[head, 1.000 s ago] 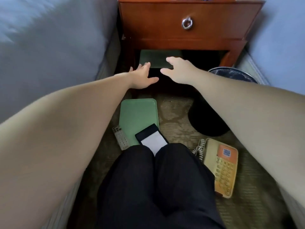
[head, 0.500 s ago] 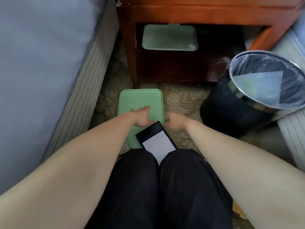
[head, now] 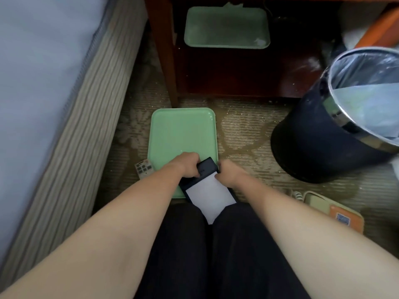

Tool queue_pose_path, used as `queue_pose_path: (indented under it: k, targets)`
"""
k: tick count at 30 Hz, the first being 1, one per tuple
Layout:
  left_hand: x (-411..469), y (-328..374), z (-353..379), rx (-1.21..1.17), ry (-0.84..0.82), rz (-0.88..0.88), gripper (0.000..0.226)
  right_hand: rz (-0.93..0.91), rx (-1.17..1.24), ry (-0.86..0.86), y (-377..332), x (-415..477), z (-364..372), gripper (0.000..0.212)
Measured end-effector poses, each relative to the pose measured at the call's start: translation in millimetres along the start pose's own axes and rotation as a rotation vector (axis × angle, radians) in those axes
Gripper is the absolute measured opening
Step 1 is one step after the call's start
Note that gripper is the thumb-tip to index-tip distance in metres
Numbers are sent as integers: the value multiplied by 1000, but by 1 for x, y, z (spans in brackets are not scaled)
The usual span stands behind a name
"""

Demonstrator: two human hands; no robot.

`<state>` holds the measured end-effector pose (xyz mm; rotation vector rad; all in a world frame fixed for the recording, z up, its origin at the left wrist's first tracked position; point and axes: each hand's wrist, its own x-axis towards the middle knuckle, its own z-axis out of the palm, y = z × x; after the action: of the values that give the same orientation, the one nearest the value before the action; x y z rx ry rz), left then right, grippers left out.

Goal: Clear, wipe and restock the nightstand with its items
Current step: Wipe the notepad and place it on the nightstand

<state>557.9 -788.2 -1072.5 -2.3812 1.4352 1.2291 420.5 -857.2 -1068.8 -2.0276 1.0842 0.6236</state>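
Note:
A dark notepad holder with a white sheet point(head: 208, 192) lies across the near end of a green tray point(head: 182, 132) on the carpet, just in front of my knees. My left hand point(head: 186, 165) grips the holder's far left edge. My right hand point(head: 228, 171) holds its far right edge. A second green tray point(head: 226, 28) rests on the lower shelf of the wooden nightstand point(head: 166, 61). A remote control point(head: 143, 168) pokes out by the floor tray's near left corner. A beige and orange telephone point(head: 332, 212) lies on the carpet at the right.
The bed point(head: 54, 83) runs along the left side. A dark waste bin with a plastic liner point(head: 336, 130) stands right of the nightstand. Patterned carpet lies between the floor tray and the bin. My dark trouser legs fill the bottom centre.
My hands pulled back from the nightstand's lower shelf down to the floor tray and closed on the notepad holder. The view tilted downward.

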Motion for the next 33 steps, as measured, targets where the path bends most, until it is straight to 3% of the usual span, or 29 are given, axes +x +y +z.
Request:
queue_pose_path:
  k: [6, 11, 17, 21, 25, 28, 33]
  targets:
    - [0, 7, -25, -274, 92, -25, 47, 28, 275, 193, -3, -2, -16, 24]
    - [-8, 15, -65, -537, 204, 12, 44, 46, 458, 390, -15, -12, -59, 16]
    - [-26, 27, -111, -681, 303, 88, 37, -19, 530, 453, -34, -25, -96, 18]
    - [-44, 25, -124, -863, 471, 49, 50, -9, 669, 524, -42, -40, -114, 25]
    - [-69, 25, -131, -1127, 387, 40, 35, -24, 812, 566, -49, -60, -131, 27]
    - [-96, 36, -144, -1148, 321, 81, 30, -38, 867, 606, -56, -79, -148, 24]
    - [-135, 55, -179, -1123, 374, 155, 27, -89, 924, 632, -66, -110, -178, 14]
